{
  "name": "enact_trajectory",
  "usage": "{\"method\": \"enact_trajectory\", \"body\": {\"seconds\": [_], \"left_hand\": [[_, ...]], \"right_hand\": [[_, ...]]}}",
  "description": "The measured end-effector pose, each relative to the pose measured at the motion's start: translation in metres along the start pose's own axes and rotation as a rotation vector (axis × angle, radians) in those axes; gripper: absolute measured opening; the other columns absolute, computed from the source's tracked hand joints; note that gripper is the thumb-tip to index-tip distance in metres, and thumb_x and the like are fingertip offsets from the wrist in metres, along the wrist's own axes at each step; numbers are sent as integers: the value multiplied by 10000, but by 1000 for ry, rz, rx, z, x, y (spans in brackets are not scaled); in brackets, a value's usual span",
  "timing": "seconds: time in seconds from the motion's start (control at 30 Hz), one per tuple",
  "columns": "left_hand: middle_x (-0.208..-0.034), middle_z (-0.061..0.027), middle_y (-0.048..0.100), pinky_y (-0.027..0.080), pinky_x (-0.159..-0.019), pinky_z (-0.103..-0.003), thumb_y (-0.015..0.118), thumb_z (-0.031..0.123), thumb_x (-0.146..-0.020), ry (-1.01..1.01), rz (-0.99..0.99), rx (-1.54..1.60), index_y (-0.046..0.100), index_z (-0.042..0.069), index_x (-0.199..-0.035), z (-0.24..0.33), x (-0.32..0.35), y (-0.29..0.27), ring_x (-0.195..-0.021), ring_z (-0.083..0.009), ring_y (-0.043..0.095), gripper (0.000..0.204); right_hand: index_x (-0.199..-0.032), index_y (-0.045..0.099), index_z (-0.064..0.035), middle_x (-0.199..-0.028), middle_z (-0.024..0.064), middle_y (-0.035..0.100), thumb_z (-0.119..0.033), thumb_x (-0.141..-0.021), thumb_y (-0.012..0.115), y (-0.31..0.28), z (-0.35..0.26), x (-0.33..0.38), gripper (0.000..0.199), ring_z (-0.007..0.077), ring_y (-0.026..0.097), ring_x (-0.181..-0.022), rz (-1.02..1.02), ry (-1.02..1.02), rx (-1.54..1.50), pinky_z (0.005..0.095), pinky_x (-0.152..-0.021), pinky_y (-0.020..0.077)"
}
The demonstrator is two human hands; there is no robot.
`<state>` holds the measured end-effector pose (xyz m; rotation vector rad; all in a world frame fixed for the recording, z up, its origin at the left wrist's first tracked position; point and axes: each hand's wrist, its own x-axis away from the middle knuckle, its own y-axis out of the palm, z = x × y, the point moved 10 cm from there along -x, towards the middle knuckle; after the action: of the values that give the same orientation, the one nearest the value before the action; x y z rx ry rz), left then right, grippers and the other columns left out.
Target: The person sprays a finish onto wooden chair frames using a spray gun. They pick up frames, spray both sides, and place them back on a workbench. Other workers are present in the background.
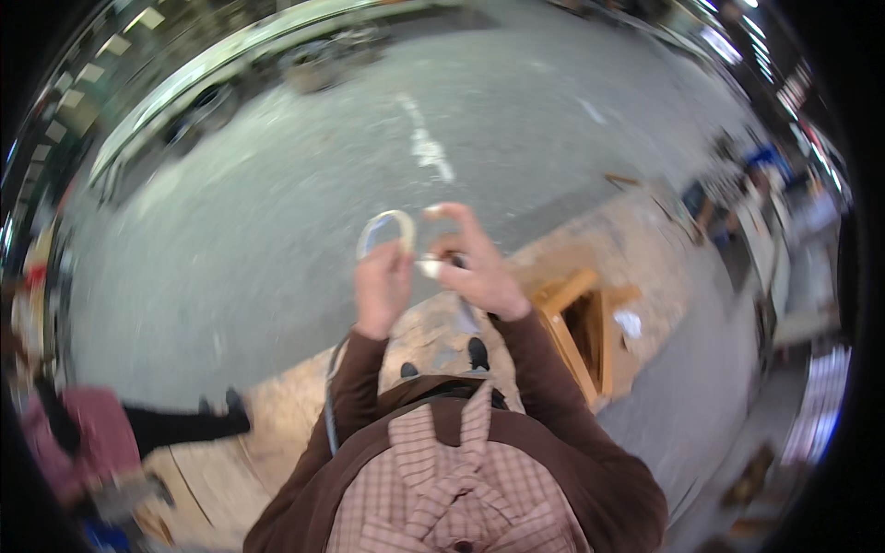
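Note:
My left hand (383,293) is closed on the lower edge of a pale, ring-shaped tape roll (407,227), held upright in front of me. Just to the right is my right hand (481,276), its index finger raised and bent, thumb toward the roll. Its other fingers curl around something dark that I cannot make out. A white spot shows at the thumb tip, too blurred to name. Below that palm a greyish, narrow shape (468,316) shows; whether it belongs to the held thing is unclear.
An orange-brown wooden frame (604,346) stands right of my right arm on a plywood sheet (659,267), beside a crumpled white scrap (628,323). A person in a pink top (88,429) sits at left, legs toward me. Grey floor (267,230) stretches ahead; cluttered benches (802,267) line the right.

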<state>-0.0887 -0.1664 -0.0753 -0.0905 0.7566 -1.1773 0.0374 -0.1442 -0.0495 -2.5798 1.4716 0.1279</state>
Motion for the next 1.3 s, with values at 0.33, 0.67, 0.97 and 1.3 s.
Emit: {"method": "enact_trajectory", "body": {"seconds": [0.33,0.67,0.97,1.3], "left_hand": [[-784,-137,595,401,-647,-438,596,168,-790,19,-135,-124,607,28,-757,-14,1,20,-760,-320,572,145],[-635,-145,574,429,-510,-395,636,134,-693,-82,-193,-17,596,9,-694,-47,10,29,-564,-313,565,131],[-682,-63,589,425,-553,-313,608,142,-845,-113,-143,171,616,-38,-885,-24,8,19,-609,-155,537,184],[-920,-30,640,448,-764,-232,596,133,-904,-424,-343,791,610,-8,-1140,-23,12,32,-835,-77,573,275]], "right_hand": [[-1256,354,-13,-750,135,588,-21,-762,573,53,-13,2,541,282,606,-690,-149,-60,317,361,-678,475],[-1226,376,-41,-854,238,607,-203,-754,634,49,19,-3,562,420,612,-792,-150,78,650,477,-680,483],[-1114,465,-44,-818,98,593,-242,-789,659,28,28,-1,428,188,568,-711,-61,17,210,338,-651,467],[-1116,531,-4,-845,43,605,-92,-892,521,-42,23,2,241,79,579,-734,180,137,-1,214,-599,458]]}}
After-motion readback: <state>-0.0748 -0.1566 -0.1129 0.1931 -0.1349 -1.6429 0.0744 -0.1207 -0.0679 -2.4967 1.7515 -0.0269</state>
